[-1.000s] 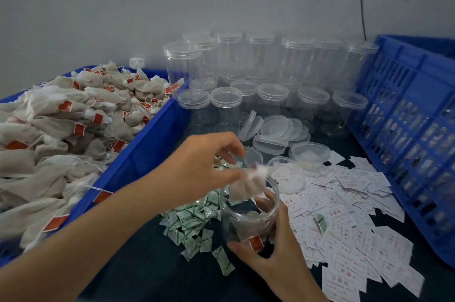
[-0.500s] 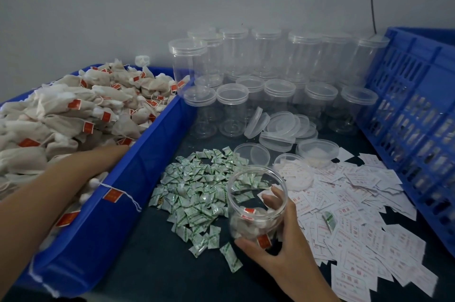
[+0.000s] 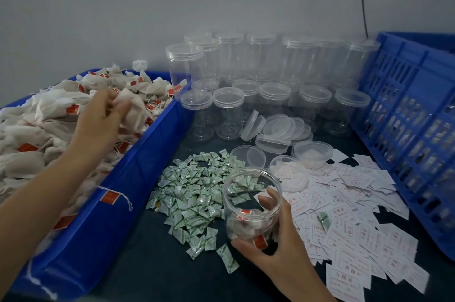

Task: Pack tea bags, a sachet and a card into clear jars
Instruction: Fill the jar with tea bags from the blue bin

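An open clear jar [image 3: 251, 193] stands on the dark table with a few tea bags at its bottom. My right hand [image 3: 278, 250] grips the jar from the right and below, thumb across its base. My left hand [image 3: 101, 119] is inside the blue bin [image 3: 138, 178] on the left, over the heap of tea bags [image 3: 37, 134] with red tags; its blurred thumb and fingertips pinch one tea bag [image 3: 131, 109]. Green-and-white sachets [image 3: 194, 193] lie in a pile left of the jar. White printed cards [image 3: 357, 218] are spread out to its right.
Several lidded empty jars [image 3: 270, 68] stand in rows against the grey wall. Loose lids [image 3: 278, 129] lie in front of them. A blue slatted crate [image 3: 408, 129] walls off the right side. One tea bag tag [image 3: 110, 197] hangs over the bin's rim.
My left hand let a tea bag drop into the jar, swung left into the bin and moved further up the heap. My right hand keeps its hold on the jar.
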Demonstrator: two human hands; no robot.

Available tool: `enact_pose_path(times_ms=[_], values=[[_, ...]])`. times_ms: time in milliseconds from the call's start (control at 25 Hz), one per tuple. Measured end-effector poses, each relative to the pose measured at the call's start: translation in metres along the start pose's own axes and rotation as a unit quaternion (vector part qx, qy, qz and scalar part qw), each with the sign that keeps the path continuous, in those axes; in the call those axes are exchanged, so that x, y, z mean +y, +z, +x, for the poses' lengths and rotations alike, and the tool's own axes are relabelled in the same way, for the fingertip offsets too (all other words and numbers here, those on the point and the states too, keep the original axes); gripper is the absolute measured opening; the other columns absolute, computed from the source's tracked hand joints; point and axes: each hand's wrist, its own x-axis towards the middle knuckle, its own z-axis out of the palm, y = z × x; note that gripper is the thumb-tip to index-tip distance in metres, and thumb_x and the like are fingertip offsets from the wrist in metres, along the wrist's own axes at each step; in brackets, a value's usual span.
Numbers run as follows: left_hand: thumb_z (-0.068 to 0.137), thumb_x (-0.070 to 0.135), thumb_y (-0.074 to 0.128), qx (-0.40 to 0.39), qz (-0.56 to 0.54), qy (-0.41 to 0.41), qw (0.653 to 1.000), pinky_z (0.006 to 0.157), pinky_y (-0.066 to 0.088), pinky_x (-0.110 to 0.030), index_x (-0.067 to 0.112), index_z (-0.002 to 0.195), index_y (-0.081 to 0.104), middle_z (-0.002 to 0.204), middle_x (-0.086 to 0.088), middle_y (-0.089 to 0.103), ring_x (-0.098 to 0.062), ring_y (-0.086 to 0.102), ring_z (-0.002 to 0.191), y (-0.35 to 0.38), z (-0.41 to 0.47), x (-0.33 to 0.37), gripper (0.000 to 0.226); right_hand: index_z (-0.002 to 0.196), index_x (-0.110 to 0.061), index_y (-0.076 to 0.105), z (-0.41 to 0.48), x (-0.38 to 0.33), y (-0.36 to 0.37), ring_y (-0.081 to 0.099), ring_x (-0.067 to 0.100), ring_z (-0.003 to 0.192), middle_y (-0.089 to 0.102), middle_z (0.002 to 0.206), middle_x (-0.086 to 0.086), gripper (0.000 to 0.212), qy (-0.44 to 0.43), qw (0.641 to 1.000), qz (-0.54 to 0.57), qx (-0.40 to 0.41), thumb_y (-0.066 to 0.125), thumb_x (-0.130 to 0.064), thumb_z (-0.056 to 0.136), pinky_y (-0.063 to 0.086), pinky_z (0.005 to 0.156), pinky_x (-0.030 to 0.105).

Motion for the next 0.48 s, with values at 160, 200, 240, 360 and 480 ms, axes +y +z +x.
enact_pose_path(times_ms=[160,200,240,360,480], values=[[0.094,0.018,0.053,-0.142,-0.187,0.031,0.971,0.055,0.056,-0.019,0.02,0.091,0.055,0.085,0.0,0.069,-0.009,0.069,0.07,0.022,-0.03,0.063,0.004,0.142,-0.062,0.021,-0.001,-0.001,0.0,0.046,-0.012,0.129,0.043,0.143,-0.034,0.101,-0.001,1.0,-0.005,0.001,0.087,-0.062,0.065,0.037,0.095,-0.001],[0.092,0.016,0.055,-0.197,-0.186,0.056,0.961,0.058,0.057,-0.019,0.018,0.09,0.056,0.085,0.001,0.07,-0.009,0.069,0.072,0.032,-0.039,0.073,0.003,0.142,-0.061,0.023,-0.001,-0.001,-0.001,0.047,-0.01,0.129,0.044,0.143,-0.032,0.099,-0.001,1.0,-0.007,0.002,0.086,-0.062,0.065,0.038,0.096,0.0],[0.09,0.014,0.058,-0.245,-0.161,0.086,0.952,0.061,0.056,-0.02,0.017,0.09,0.056,0.085,0.0,0.07,-0.009,0.069,0.075,0.041,-0.047,0.081,0.004,0.141,-0.06,0.024,-0.002,-0.001,-0.001,0.048,-0.009,0.129,0.045,0.143,-0.031,0.098,-0.002,1.0,-0.008,0.002,0.086,-0.062,0.065,0.039,0.096,0.002],[0.085,0.018,0.067,-0.258,-0.092,0.117,0.955,0.07,0.055,-0.023,0.021,0.093,0.055,0.088,0.003,0.067,-0.008,0.066,0.082,0.051,-0.037,0.08,0.015,0.144,-0.055,0.024,-0.003,-0.001,0.0,0.052,-0.002,0.128,0.049,0.142,-0.024,0.099,-0.007,1.0,-0.007,-0.003,0.087,-0.059,0.068,0.048,0.097,0.014],[0.087,0.008,0.065,-0.142,0.063,0.091,0.984,0.073,0.047,-0.022,0.02,0.093,0.056,0.092,0.0,0.064,-0.012,0.061,0.083,0.038,0.003,0.044,0.016,0.143,-0.057,0.023,-0.002,-0.002,0.0,0.052,-0.004,0.126,0.048,0.14,-0.028,0.1,-0.003,1.0,-0.011,0.002,0.086,-0.062,0.066,0.048,0.097,0.013]])
